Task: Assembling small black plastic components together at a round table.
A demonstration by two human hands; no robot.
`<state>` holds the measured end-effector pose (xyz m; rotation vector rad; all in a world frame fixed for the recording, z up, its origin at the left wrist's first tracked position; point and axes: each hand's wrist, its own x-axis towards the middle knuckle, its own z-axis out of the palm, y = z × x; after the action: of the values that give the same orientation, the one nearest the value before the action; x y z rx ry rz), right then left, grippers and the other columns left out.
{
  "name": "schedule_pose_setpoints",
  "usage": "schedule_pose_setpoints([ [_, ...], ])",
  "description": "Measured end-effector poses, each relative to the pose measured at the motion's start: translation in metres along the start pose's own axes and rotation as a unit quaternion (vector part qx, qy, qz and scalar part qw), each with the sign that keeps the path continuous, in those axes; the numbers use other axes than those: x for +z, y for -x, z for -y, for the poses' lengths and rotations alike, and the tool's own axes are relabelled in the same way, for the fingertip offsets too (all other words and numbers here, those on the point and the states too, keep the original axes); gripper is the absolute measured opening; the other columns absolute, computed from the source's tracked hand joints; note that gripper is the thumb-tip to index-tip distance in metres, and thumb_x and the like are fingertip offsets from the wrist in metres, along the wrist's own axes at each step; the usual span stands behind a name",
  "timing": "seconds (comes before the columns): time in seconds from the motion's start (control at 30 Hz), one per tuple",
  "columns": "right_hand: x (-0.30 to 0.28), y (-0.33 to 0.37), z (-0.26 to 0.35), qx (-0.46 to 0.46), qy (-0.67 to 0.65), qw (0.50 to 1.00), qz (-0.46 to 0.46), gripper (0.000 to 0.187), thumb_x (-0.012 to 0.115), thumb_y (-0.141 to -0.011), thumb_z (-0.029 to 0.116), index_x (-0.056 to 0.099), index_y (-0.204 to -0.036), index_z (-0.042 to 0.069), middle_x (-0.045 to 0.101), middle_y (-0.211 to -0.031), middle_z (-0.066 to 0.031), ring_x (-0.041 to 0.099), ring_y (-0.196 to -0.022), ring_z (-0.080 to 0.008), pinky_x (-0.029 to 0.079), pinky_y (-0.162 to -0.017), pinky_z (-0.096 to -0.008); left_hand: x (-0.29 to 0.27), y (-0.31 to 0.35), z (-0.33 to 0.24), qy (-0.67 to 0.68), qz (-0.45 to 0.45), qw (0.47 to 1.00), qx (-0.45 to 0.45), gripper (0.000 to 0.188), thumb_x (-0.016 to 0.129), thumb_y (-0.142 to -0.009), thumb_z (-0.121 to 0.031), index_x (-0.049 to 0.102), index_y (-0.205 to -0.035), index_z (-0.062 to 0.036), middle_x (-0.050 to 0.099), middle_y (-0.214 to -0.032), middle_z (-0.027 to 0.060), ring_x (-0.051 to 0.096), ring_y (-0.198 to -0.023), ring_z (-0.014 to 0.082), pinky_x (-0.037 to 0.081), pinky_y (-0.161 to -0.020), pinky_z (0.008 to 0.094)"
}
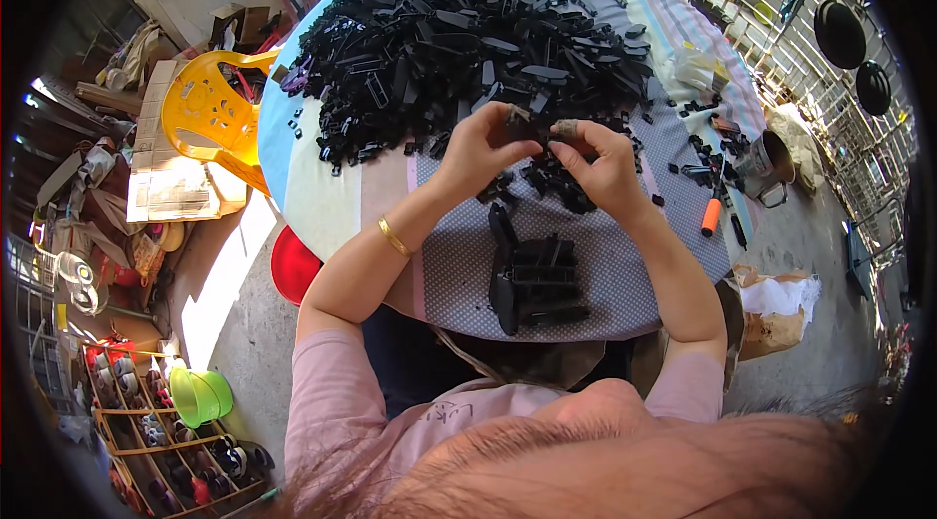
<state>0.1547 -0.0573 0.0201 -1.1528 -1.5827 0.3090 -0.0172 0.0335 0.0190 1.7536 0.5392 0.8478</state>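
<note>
My left hand (486,150) and my right hand (603,166) meet above the table, fingers pinched together. Between the fingertips is a small black plastic part (544,136); its exact shape is lost against the dark pieces behind it. Worn greyish wrapping covers some of my fingertips. A large heap of black plastic parts (454,41) spreads over the far side of the round table, reaching just beyond my hands. Nearer to me, between my forearms, stands a small group of longer black plastic pieces (537,280), several lying side by side against an upright one.
The patterned tablecloth (449,275) covers the table. To the right lie an orange-handled tool (712,216), a metal mug (766,163) and loose black bits. A yellow chair (215,109) and a red stool (293,267) stand left; a paper bag (771,324) sits on the floor at right.
</note>
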Motion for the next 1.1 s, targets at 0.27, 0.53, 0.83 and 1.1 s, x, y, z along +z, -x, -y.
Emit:
schedule_pose_setpoints([
  [0.27, 0.003, 0.001, 0.018, -0.055, 0.122, 0.990, -0.047, 0.014, 0.066, -0.074, 0.007, 0.060, -0.084, 0.000, 0.059, -0.071, -0.0097, 0.059, -0.062, -0.0210, 0.047, -0.054, -0.0292, 0.005, 0.001, 0.009, 0.242, 0.075, 0.966, -0.056, 0.026, 0.062, -0.085, -0.017, 0.056, -0.104, -0.0013, 0.060, -0.094, 0.0016, 0.057, -0.084, 0.0092, 0.048, -0.075, 0.0244],
  [0.53, 0.003, 0.004, 0.027, -0.171, 0.275, 0.946, -0.003, 0.014, 0.064, -0.070, 0.006, 0.055, -0.080, 0.002, 0.056, -0.069, -0.0105, 0.056, -0.062, -0.0282, 0.045, -0.053, -0.0359, 0.016, 0.007, 0.009, 0.178, 0.061, 0.981, -0.042, 0.023, 0.052, -0.091, -0.020, 0.055, -0.101, 0.0001, 0.059, -0.086, 0.0003, 0.054, -0.076, 0.0074, 0.046, -0.066, 0.0223],
  [0.83, 0.014, 0.011, 0.026, -0.143, 0.365, 0.917, 0.075, 0.010, 0.058, -0.075, 0.007, 0.050, -0.078, 0.001, 0.053, -0.068, -0.0106, 0.055, -0.064, -0.0268, 0.046, -0.056, -0.0345, 0.026, 0.011, 0.004, -0.104, -0.042, 0.992, 0.062, 0.024, 0.053, -0.089, -0.020, 0.054, -0.090, 0.0037, 0.054, -0.064, 0.0085, 0.049, -0.059, 0.0105, 0.041, -0.053, 0.0255],
  [1.1, 0.017, 0.013, 0.030, -0.171, 0.360, 0.907, 0.140, 0.009, 0.056, -0.075, 0.010, 0.050, -0.073, 0.003, 0.052, -0.065, -0.0089, 0.056, -0.060, -0.0227, 0.047, -0.055, -0.0310, 0.031, 0.019, -0.002, -0.015, -0.094, 0.995, -0.012, 0.025, 0.054, -0.088, -0.021, 0.055, -0.089, 0.0032, 0.054, -0.066, 0.0062, 0.048, -0.060, 0.0103, 0.041, -0.053, 0.0254],
])
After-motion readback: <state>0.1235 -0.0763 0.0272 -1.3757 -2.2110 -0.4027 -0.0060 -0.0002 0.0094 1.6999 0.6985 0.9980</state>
